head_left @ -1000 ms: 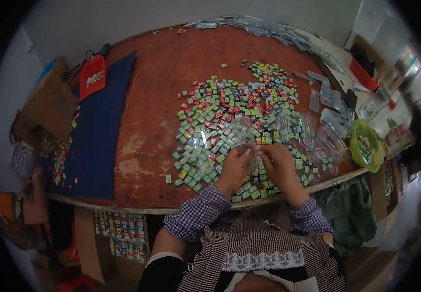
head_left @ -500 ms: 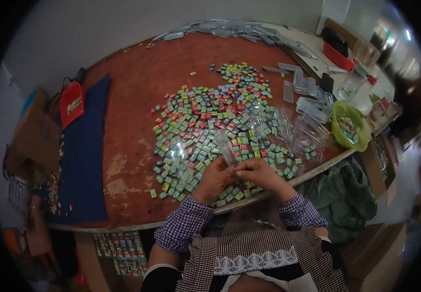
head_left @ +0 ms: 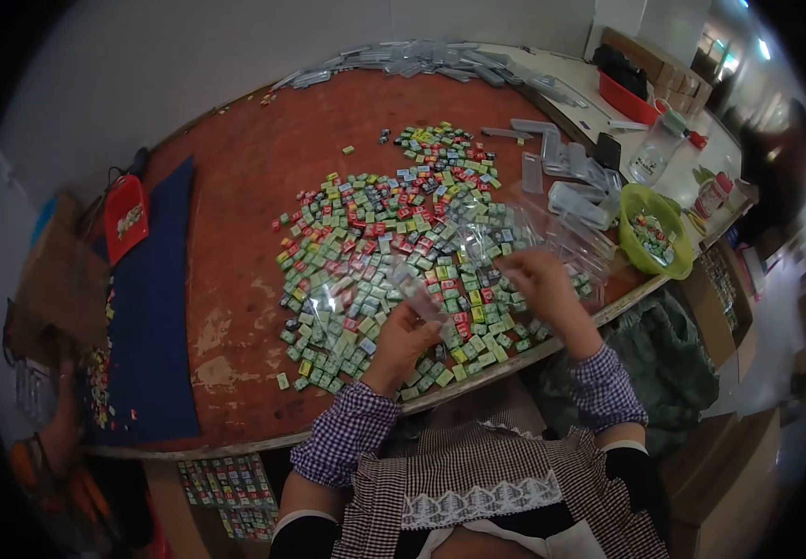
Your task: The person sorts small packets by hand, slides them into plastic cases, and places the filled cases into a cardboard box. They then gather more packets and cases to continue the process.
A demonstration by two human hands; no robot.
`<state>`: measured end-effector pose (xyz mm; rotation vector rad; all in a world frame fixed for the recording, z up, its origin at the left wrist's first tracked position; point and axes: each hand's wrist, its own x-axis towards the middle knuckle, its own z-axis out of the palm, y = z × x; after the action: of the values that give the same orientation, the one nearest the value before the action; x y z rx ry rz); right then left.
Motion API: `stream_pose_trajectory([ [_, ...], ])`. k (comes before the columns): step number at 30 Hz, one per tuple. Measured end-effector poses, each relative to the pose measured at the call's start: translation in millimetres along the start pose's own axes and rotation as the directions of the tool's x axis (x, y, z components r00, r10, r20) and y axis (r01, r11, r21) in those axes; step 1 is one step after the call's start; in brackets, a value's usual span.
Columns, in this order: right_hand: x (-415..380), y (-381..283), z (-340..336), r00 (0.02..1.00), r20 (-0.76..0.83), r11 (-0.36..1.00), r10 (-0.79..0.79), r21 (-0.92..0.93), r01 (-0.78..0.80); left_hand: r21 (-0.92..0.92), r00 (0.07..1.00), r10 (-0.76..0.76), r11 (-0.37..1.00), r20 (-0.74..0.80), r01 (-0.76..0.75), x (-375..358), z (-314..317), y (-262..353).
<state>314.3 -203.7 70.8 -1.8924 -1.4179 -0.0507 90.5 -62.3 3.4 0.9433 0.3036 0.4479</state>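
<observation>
My left hand (head_left: 401, 349) is closed around the lower end of a narrow clear plastic case (head_left: 415, 291), which tilts up and away over the pile. Whether anything is inside the case I cannot make out. Over the right part of the pile is my right hand (head_left: 547, 287), its fingers bent and smeared by motion near some clear plastic sheets (head_left: 566, 242). Under and around both hands spreads a wide heap of small printed blocks (head_left: 347, 247), mostly green, with red, yellow and dark ones among them.
The red tabletop (head_left: 235, 279) has a dark blue cloth (head_left: 156, 326) and a red dustpan (head_left: 126, 219) at left. Clear plastic boxes (head_left: 580, 200) and a yellow-green basket (head_left: 631, 238) stand right. Grey strips (head_left: 421, 58) line the back. A person's arm (head_left: 63, 419) shows far left.
My right hand has left my left hand and moved right and up over the pile. The left hand, still gripping the clear case, has shifted slightly left and down.
</observation>
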Motion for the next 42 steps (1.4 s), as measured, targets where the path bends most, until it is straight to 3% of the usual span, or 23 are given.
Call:
stream_pose_trajectory([
  [2,-12,-60,14,0.92,0.388,0.938,0.059,0.294,-0.184,-0.008,0.999,0.034,0.999,0.025,-0.033,0,0,-6],
  [4,-19,-78,35,0.877,0.481,0.936,-0.02,0.317,-0.153,0.003,0.998,0.054,0.999,0.045,-0.054,-1,1,-6],
  [7,-22,-66,51,0.78,0.619,0.615,0.097,0.579,-0.535,0.015,0.998,0.045,0.999,0.049,-0.046,-7,0,-1],
  [13,-20,-58,47,0.746,0.663,0.474,0.066,0.637,-0.608,0.001,0.99,-0.03,1.0,0.136,0.031,-10,2,10],
  [16,-12,-50,43,0.931,0.366,0.896,-0.003,0.413,-0.16,0.172,0.999,0.006,0.985,-0.05,0.003,-7,10,11],
  [17,-4,-43,39,0.986,0.113,0.986,-0.119,0.134,0.104,0.145,0.996,0.025,0.989,-0.086,-0.013,-6,8,11],
  [19,20,-16,21,0.992,-0.11,0.969,-0.062,-0.244,0.033,0.084,0.986,0.055,0.996,-0.161,-0.041,-3,4,8],
  [21,39,-3,-4,0.981,-0.193,0.941,-0.034,-0.336,-0.033,0.11,0.988,0.008,0.994,-0.157,0.009,-5,4,10],
  [28,8,28,-1,0.996,0.013,0.893,0.092,-0.444,-0.077,0.125,0.991,-0.078,0.988,-0.111,0.092,-3,4,11],
  [32,13,50,-10,0.977,-0.12,0.886,0.175,-0.414,-0.21,0.129,0.991,-0.079,0.987,-0.111,0.093,-3,4,10],
  [35,12,96,-29,0.908,-0.419,0.877,0.007,-0.433,-0.207,0.074,0.993,-0.044,0.996,-0.11,0.053,-3,7,10],
  [36,11,126,-37,0.835,-0.548,0.864,-0.052,-0.444,-0.238,0.08,0.995,-0.058,0.995,-0.084,0.065,1,4,8],
  [37,8,163,-49,0.802,-0.593,0.893,0.071,-0.32,-0.316,0.088,0.995,-0.062,0.994,-0.072,0.068,2,0,5],
  [38,7,173,-63,0.731,-0.5,0.858,0.465,0.051,-0.51,0.13,0.994,-0.067,0.988,-0.081,0.077,2,1,2],
  [39,1,226,-74,0.76,-0.431,0.782,0.486,-0.174,-0.599,0.175,0.993,-0.072,0.981,-0.097,0.088,5,0,1],
  [40,-7,214,-70,0.788,-0.484,0.789,0.38,-0.276,-0.55,0.159,0.996,-0.044,0.986,-0.083,0.057,6,-1,-4],
  [41,-5,209,-74,0.819,-0.303,0.719,0.488,-0.392,-0.574,0.147,0.998,-0.016,0.989,-0.062,0.024,7,-2,-8],
  [42,-8,181,-57,0.885,-0.391,0.804,0.253,-0.424,-0.416,0.135,0.998,-0.012,0.991,-0.061,0.02,7,-2,-6],
])
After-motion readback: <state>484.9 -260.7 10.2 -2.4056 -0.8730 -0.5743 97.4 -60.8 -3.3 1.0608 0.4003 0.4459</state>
